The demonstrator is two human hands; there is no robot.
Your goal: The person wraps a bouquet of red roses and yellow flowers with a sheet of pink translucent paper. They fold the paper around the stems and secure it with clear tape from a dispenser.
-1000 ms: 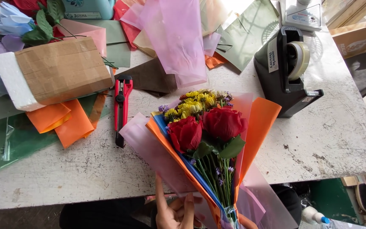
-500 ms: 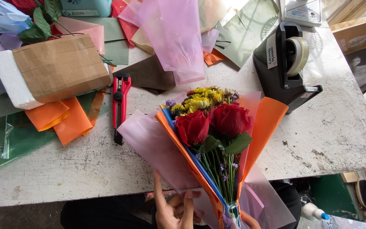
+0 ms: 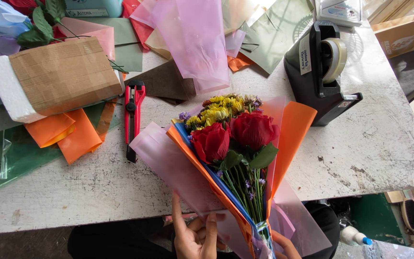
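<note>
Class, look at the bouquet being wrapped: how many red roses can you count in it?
2. One red rose sits on the left of the bouquet, the other red rose beside it on the right, just below the yellow flowers. The wrapping may hide more.
</note>
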